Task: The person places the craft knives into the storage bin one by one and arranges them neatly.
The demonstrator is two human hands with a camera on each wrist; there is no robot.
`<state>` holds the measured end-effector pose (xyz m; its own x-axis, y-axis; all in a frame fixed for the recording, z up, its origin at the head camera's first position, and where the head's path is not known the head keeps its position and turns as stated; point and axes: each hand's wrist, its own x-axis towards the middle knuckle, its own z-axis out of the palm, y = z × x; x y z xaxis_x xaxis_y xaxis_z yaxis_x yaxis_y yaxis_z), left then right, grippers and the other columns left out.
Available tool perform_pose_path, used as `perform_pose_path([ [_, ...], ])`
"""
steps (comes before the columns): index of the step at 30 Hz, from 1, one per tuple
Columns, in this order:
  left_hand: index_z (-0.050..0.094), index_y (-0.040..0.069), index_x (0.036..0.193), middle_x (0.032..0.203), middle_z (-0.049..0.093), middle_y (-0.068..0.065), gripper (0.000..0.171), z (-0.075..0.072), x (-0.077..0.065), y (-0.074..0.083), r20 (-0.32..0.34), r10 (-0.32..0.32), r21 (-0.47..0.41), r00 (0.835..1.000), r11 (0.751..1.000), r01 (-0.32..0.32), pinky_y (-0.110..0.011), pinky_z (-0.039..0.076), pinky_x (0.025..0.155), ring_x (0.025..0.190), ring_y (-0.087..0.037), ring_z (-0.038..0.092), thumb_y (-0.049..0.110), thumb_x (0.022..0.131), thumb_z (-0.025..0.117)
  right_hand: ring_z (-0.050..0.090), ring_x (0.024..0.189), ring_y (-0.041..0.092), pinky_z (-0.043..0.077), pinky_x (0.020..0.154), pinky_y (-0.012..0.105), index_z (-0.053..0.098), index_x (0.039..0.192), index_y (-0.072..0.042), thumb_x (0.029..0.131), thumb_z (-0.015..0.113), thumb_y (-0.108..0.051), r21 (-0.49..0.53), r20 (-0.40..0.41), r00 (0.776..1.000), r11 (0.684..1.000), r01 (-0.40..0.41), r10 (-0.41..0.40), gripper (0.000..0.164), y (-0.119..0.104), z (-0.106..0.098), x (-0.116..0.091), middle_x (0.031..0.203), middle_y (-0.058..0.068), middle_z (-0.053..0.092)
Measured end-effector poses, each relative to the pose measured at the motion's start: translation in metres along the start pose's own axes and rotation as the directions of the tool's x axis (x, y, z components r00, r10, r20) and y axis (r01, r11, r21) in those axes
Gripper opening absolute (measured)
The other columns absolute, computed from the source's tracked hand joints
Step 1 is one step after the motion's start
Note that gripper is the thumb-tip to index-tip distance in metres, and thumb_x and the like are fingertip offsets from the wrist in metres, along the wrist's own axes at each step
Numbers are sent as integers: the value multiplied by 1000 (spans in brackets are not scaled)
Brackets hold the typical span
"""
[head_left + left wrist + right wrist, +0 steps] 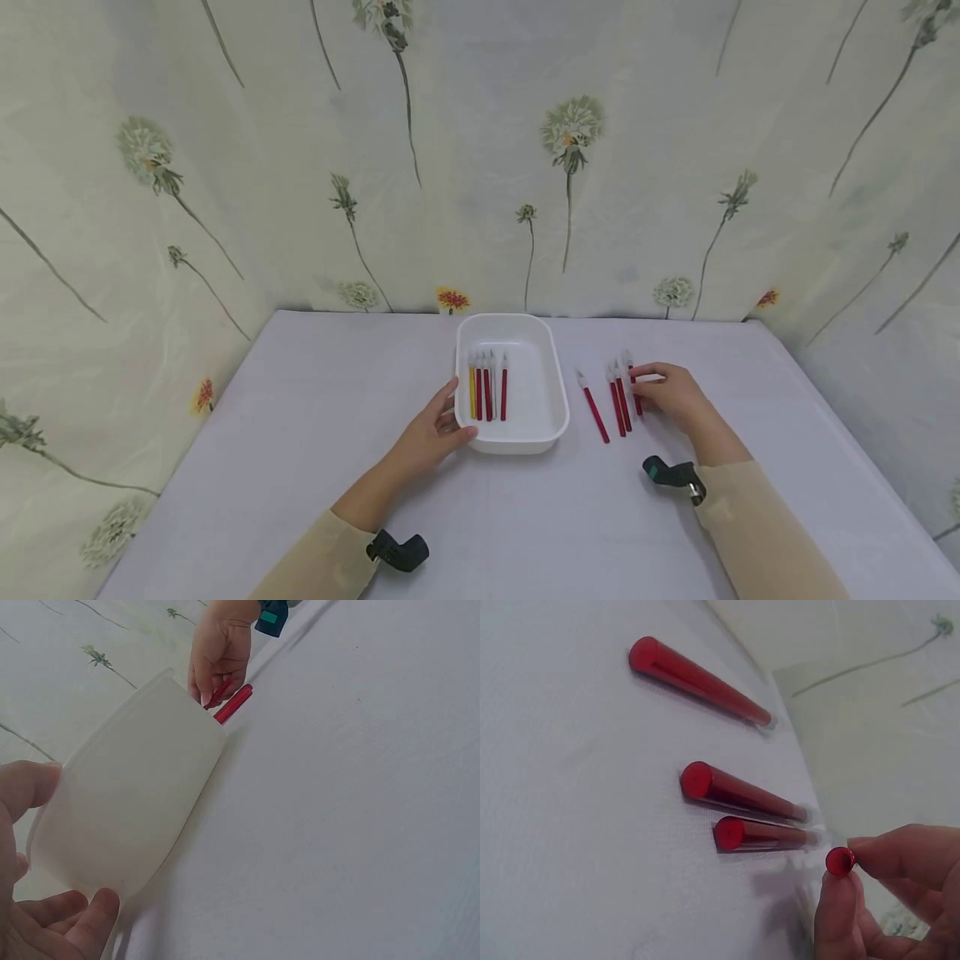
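Note:
My left hand point(435, 429) grips the near left corner of a white plastic tray point(557, 392), thumb at the rim and fingers against its side. Inside the tray lie several slim pens with clear caps: a yellow pen point(472, 393), a silver-white pen point(493, 392) and red ones, including a red pen point(504, 393) set slightly apart. Right of the tray, my right hand point(675, 398) pinches a red pen point(841, 861) between thumb and fingertips, its round end facing the right wrist camera. Beside it, three red pens lie on the table, the leftmost pen point(596, 414) tilted away from the closer pair point(742, 796).
A white cloth covers the table point(315, 375). Behind it and at both sides hangs a pale curtain point(465, 167) printed with dandelions. A black wrist camera point(397, 550) sits on the left sleeve, and another camera point(671, 473) on the right.

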<state>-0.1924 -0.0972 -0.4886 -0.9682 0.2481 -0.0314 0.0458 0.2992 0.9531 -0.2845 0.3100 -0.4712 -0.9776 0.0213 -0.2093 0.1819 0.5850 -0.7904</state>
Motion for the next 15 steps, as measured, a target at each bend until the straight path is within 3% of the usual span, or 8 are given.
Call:
perform_pose_path([
  [15,20,23,161,157,38,-17,88,-1,-2,1,5,-5,0,1000,1000,5,-47,47,103,138,-36,46,28,92,74,62,84,9,58,73,23,51,139,2,98,65,-13,172,45,999,985,-29,22,47,-14,-4,-16,111,14,65],
])
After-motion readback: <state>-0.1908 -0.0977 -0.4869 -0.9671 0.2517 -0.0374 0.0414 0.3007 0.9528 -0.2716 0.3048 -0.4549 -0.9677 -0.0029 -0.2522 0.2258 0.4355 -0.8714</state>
